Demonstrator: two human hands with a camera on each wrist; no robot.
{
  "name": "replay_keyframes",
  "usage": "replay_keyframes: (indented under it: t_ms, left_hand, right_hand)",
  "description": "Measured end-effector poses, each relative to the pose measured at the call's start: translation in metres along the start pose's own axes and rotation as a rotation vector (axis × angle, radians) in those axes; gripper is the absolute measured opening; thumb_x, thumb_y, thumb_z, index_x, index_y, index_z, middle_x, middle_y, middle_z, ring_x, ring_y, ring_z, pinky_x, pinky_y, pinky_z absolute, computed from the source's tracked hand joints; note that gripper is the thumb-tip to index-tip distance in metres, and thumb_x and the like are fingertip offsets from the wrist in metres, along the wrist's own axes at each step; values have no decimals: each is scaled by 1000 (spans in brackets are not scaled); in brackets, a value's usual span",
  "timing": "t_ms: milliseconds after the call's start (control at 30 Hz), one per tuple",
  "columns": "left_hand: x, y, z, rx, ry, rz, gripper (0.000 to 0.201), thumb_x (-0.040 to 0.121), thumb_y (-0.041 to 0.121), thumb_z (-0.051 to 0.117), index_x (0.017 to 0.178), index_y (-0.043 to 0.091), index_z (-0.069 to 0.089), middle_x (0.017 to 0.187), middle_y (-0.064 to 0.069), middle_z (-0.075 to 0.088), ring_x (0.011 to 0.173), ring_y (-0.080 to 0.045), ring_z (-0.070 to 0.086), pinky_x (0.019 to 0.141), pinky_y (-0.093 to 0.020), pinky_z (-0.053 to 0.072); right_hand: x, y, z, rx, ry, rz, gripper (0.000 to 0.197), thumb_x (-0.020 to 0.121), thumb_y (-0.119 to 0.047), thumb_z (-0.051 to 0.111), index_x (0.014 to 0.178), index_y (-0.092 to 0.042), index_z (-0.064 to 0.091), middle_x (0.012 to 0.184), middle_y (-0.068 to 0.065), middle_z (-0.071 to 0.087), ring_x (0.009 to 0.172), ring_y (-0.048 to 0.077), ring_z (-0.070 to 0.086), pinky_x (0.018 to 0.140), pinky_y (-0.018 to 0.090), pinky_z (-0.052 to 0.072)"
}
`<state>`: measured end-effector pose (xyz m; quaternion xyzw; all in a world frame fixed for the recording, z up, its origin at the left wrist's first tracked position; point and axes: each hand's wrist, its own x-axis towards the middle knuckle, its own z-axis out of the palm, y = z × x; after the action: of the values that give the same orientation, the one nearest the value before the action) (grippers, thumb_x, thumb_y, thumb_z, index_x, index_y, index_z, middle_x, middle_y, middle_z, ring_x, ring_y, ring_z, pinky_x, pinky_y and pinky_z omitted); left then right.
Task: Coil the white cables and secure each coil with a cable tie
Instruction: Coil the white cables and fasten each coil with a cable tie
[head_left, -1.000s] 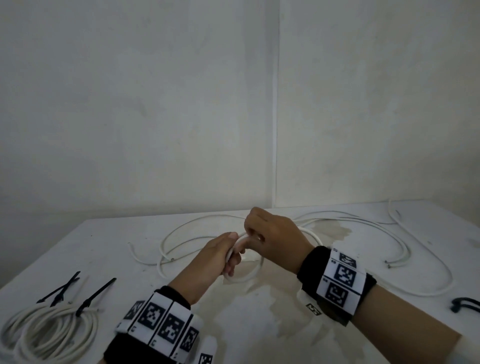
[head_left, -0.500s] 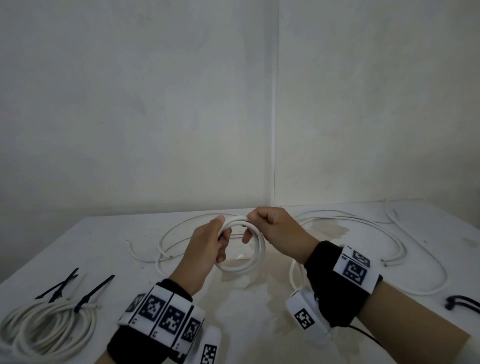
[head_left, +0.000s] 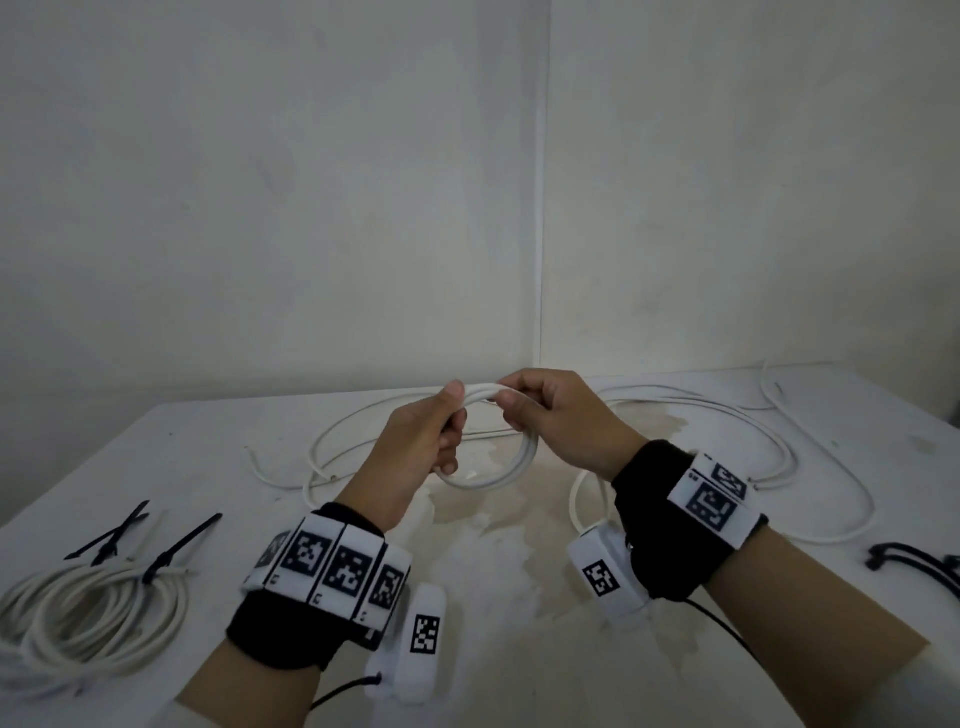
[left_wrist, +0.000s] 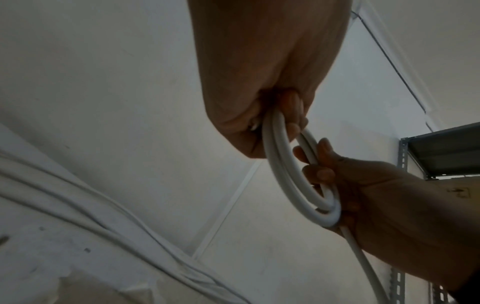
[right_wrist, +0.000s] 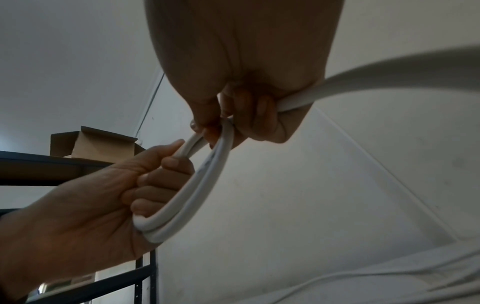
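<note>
I am holding a small coil (head_left: 511, 462) of white cable above the bench (head_left: 171, 457). My left hand (head_left: 415, 447) is curling its fingers (right_wrist: 158, 181) round the coil's left side; my right hand (head_left: 563, 421) is pinching the top strand, fingers (left_wrist: 319, 172) bent around it.
</note>
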<state>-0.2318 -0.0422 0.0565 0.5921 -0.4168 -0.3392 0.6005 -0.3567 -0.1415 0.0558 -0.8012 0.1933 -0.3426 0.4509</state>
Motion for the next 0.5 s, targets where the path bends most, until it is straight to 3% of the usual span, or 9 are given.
replay_keyframes:
  t_ms: [133,233,367,500]
  left_hand:
    - [3,-5,8,34,39,18,39,96,32,43,62,13,47,48,6,33,38,-5,29,45,-19,29]
    - [9,-5,10,69,73,52,38,95,30,45,62,13,48,58,-2,36,39,-6,31,47,-22,30]
    - [21,-4,6,14,82,77,39,95,33,45,61,14,47,52,4,34,38,-6,29,44,-19,29]
    - [32,-10,12,-33,83,92,40,96,32,43,60,15,46,45,8,31,37,-5,28,43,-17,30]
  right_hand:
    - [-4,7,2,-40,65,-20,13,93,-14,51,89,-9,63,61,-4,48,56,6,42,58,19,36]
    - [-4,10,1,-70,110,-59,13,92,-15,53,83,-19,61,60,-7,53,54,1,45,57,16,37]
    - [1,12,-8,13,66,-45,12,93,-12,50,91,-8,62,67,-2,58,54,-4,48,55,7,37]
    - [10,24,-4,-24,134,-73,13,95,-8,46,92,-8,58,66,-5,52,55,-3,44,57,8,36]
